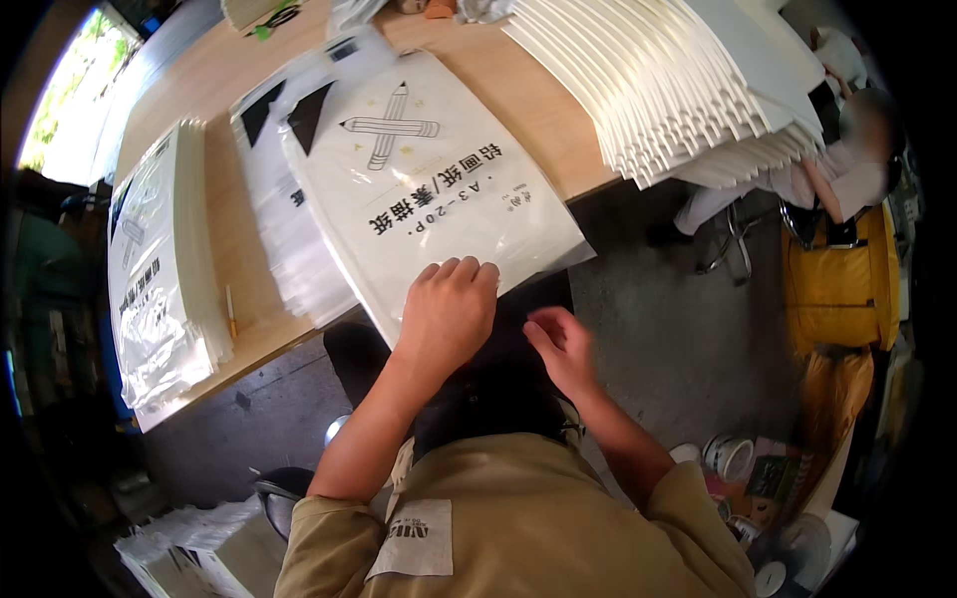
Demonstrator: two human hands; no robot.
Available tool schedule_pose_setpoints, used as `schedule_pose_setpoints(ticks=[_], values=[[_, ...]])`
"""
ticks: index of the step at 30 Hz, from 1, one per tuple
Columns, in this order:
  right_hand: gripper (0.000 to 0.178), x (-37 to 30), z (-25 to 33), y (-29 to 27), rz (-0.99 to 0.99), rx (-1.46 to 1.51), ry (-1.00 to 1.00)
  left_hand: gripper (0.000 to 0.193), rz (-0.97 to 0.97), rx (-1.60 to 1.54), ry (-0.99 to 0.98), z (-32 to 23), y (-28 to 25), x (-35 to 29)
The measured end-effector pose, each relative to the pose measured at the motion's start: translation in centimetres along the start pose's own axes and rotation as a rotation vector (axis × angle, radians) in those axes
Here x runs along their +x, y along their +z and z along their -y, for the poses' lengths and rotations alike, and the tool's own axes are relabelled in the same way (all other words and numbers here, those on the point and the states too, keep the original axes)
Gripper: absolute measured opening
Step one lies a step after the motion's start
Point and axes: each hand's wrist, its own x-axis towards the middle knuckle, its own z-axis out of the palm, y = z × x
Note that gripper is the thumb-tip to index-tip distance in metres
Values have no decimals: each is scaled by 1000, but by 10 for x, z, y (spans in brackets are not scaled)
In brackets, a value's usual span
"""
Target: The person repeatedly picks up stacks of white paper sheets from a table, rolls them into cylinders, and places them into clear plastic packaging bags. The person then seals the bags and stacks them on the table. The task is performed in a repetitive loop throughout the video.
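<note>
A clear plastic bag of drawing paper (429,189), printed with crossed pencils and black lettering, lies tilted on the table and juts over its near edge. My left hand (449,311) is closed at the bag's near end, knuckles up, gripping its edge; the fingertips are hidden. To the right, just off the bag's near corner, my right hand (563,349) hangs with thumb and fingers apart and nothing visible in it. Beneath and left of this bag lie more flat clear bags (284,214) with black corners.
A stack of filled paper bags (159,289) stands at the table's left end, with a thin orange-and-white stick (231,311) beside it. Fanned white paper stacks (658,90) overhang the table's right edge. Scissors (279,17) lie at the back. A person (847,179) sits at far right.
</note>
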Motion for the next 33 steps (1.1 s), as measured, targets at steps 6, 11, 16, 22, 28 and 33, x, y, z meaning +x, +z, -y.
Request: schedule_pose_setpoints(ticks=[6,11,16,22,28,33], values=[[30,33,4,25,131,530,307,7,95,-31,2,-7,5,8],[18,27,-7,25,-220,300,126,7,48,-127,-70,-2,-10,17],[18,43,16,24,-303,437,36,10,76,-275,-141,2,-22,30],[16,47,-8,15,-167,490,78,9,14,-304,-174,0,-30,30],[10,36,0,21,-389,197,-274,8,-44,-299,-146,-2,-32,30],[23,21,52,28,10,-347,-911,7,54,-254,-71,-6,-28,25]])
